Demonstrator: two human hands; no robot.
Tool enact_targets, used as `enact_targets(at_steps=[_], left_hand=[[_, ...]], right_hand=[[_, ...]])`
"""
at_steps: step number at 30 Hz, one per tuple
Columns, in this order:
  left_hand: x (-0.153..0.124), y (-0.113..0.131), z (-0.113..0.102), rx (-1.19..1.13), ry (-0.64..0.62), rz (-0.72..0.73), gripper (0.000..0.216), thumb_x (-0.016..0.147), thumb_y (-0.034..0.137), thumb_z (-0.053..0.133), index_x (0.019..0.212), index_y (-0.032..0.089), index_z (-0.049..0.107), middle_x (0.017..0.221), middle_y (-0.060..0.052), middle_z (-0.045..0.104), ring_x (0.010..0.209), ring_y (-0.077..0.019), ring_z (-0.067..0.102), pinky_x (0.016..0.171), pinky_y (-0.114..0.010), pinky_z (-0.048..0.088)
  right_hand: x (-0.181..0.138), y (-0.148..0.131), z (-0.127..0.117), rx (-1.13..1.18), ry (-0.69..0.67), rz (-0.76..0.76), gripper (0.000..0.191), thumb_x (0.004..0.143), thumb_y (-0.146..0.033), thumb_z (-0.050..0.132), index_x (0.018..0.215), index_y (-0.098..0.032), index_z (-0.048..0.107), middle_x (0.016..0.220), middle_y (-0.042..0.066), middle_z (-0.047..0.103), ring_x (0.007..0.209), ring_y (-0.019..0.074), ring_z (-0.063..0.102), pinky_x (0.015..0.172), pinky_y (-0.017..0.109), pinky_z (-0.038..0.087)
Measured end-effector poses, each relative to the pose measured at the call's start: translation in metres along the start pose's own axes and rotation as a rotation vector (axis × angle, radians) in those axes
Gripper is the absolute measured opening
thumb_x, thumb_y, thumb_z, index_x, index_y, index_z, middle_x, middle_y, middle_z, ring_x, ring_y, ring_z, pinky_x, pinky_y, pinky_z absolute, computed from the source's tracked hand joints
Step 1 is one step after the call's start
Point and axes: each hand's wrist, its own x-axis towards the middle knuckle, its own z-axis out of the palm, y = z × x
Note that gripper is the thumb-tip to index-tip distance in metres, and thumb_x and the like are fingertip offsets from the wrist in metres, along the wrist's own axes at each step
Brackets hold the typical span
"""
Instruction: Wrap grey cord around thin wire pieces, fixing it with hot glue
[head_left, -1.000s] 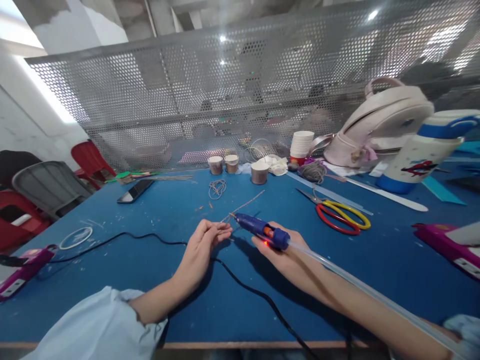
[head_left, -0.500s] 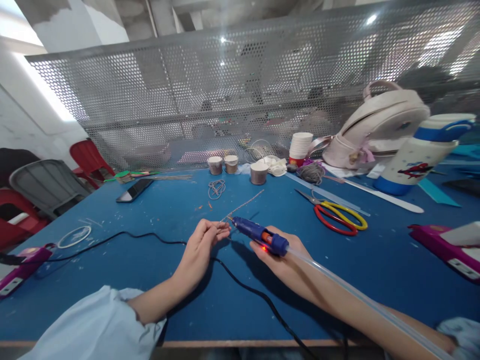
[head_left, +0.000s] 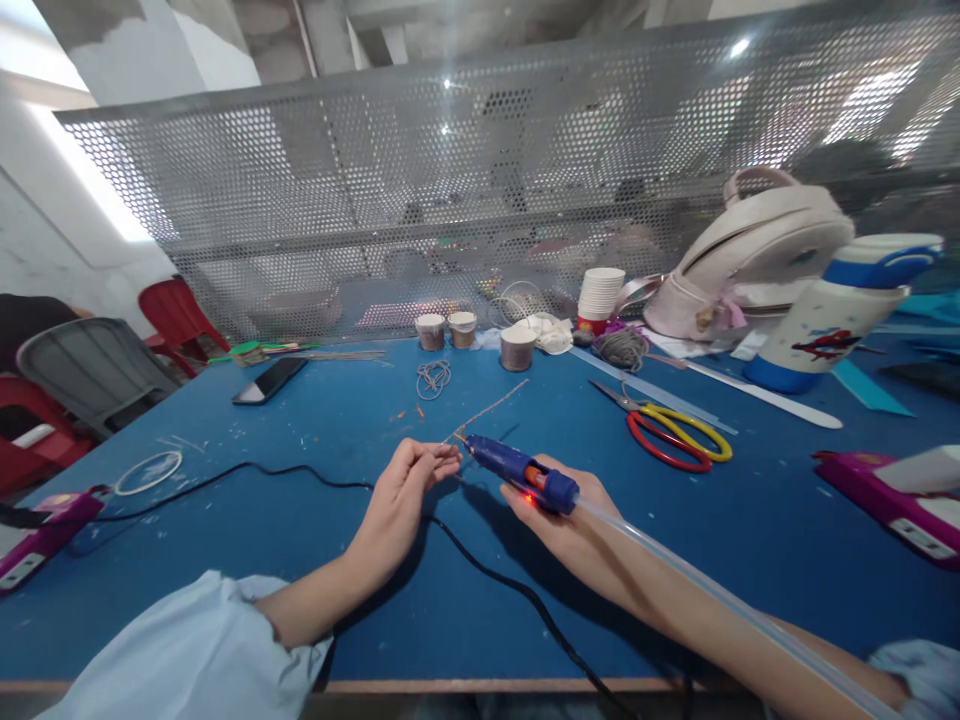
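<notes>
My right hand grips a blue hot glue gun with a red light glowing and a clear glue stick trailing back over my forearm. Its nozzle points left at the near end of a thin twine strand lying on the blue table. My left hand rests on the table, fingers pressed together pinching that end of the twine right by the nozzle. The gun's black cord runs under my hands.
Red and yellow scissors lie to the right, a coil of twine, small cups, a stack of paper cups, a phone, a pink bag and a bottle further back. Magenta glue guns sit at both edges. Perforated metal screen behind.
Both hands stay nearly still; the glue gun nozzle has stayed at the twine end, with only a slight camera shift.
</notes>
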Motion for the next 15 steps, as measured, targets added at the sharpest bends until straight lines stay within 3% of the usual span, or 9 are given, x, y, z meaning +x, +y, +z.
enact_targets(at_steps=[8,15], left_hand=[[-0.0004,0.0001,-0.0001,-0.002,-0.006,0.006,0.019,0.083,0.032,0.055,0.071,0.017,0.054,0.094,-0.005,0.064,0.102,-0.0208,0.059,0.095,-0.039,0.044],[0.0006,-0.0033,-0.0015,0.071,-0.014,0.036,0.017,0.085,0.031,0.053,0.075,0.017,0.056,0.097,-0.005,0.064,0.095,-0.0176,0.059,0.093,-0.037,0.045]], right_hand=[[0.0007,0.0016,-0.001,0.03,0.015,0.044,0.021,0.08,-0.037,0.054,0.067,-0.021,0.05,0.055,-0.003,0.052,0.047,0.011,0.043,0.046,0.023,0.035],[-0.0031,-0.0015,0.0043,-0.03,-0.031,-0.12,0.019,0.083,-0.033,0.051,0.07,-0.02,0.054,0.059,-0.001,0.056,0.047,0.0107,0.047,0.047,0.022,0.037]])
